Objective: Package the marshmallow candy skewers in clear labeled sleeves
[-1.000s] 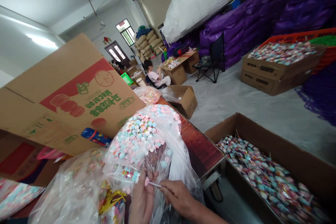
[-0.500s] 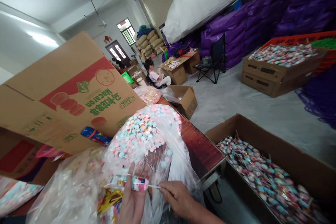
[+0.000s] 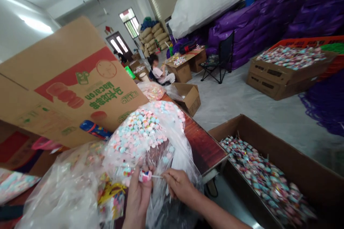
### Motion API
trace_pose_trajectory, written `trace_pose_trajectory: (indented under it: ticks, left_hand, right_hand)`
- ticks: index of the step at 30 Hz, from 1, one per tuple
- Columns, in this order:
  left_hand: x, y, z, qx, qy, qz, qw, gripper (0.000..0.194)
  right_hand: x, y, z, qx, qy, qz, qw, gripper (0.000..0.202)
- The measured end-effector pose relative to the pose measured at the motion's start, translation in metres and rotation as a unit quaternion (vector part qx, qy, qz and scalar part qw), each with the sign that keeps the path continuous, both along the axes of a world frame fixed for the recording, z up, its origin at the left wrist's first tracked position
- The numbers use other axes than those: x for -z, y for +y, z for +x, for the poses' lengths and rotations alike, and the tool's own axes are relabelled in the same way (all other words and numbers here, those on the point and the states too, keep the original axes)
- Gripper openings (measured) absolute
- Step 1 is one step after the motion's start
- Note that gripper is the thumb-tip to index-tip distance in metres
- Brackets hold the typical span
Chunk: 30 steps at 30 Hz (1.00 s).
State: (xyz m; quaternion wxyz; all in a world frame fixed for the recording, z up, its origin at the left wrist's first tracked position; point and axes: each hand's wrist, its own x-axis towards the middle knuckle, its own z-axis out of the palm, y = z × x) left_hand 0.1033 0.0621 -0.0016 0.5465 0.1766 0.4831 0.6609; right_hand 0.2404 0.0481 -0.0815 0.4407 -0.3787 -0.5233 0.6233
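Observation:
A marshmallow candy on a stick (image 3: 146, 176), partly inside a clear printed wrapper (image 3: 126, 172), lies crosswise between my hands. My left hand (image 3: 138, 195) is closed around the wrapped candy, thumb in front and fingertips behind. With thumb and fingers pinched, my right hand (image 3: 179, 185) grips the free end of the white stick. Just beyond both hands, a large clear plastic bag (image 3: 176, 150) lies open with many pastel candies on sticks (image 3: 146, 123) on it. Left of my left hand are yellow printed wrappers (image 3: 111, 193).
A Macaron carton (image 3: 64, 82) stands at left with a blue bottle (image 3: 95, 130) before it. Below the red-brown table edge (image 3: 202, 146), an open box (image 3: 268, 143) holds wrapped candies. A folding chair (image 3: 225, 55), stacked purple bags (image 3: 247, 25) and a seated person (image 3: 159, 71) are farther back.
My left fingers have curled in around the wrapped candy; one stood upright before. My right hand keeps its pinch on the stick. The view has shifted slightly.

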Motion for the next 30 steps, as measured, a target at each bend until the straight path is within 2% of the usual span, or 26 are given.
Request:
trace_pose_trajectory:
  ticks: [3,6,10,12,15,20,24,27,30]
  left_hand:
    - [-0.008,-0.002,0.003,0.027,0.017,0.003,0.999,0.029]
    - [-0.007,-0.002,-0.005,0.018,0.011,0.039,0.999,0.026]
    - [-0.001,-0.009,-0.016,0.041,0.008,0.073,0.996,0.024]
    - [0.001,-0.014,-0.016,0.050,0.006,0.083,0.995,0.023]
    - [0.004,-0.020,-0.015,0.069,-0.002,0.087,0.994,0.027]
    - [0.010,-0.027,-0.017,0.112,-0.008,0.082,0.990,0.039]
    - [0.012,-0.032,-0.020,0.126,-0.016,0.078,0.989,0.040]
    - [0.007,-0.032,-0.028,0.132,-0.023,0.088,0.987,0.044]
    - [0.001,-0.030,-0.043,0.092,-0.048,0.114,0.988,0.048]
  right_hand:
    - [-0.015,-0.002,0.008,-0.023,-0.046,-0.002,0.999,0.050]
    - [-0.015,-0.004,0.009,-0.065,-0.048,0.030,0.996,0.037]
    - [-0.011,-0.010,0.008,-0.020,-0.082,0.088,0.993,0.038]
    - [-0.014,-0.014,0.009,-0.016,-0.076,0.060,0.995,0.040]
    - [-0.021,-0.017,0.008,-0.055,-0.026,-0.035,0.998,0.046]
    - [-0.032,-0.023,-0.006,-0.092,0.051,-0.135,0.985,0.049]
    - [-0.038,-0.025,-0.023,-0.078,0.095,-0.153,0.980,0.047]
    - [-0.035,-0.026,-0.029,-0.052,0.106,-0.141,0.983,0.046]
    - [-0.028,-0.026,-0.030,-0.029,0.097,-0.127,0.987,0.047]
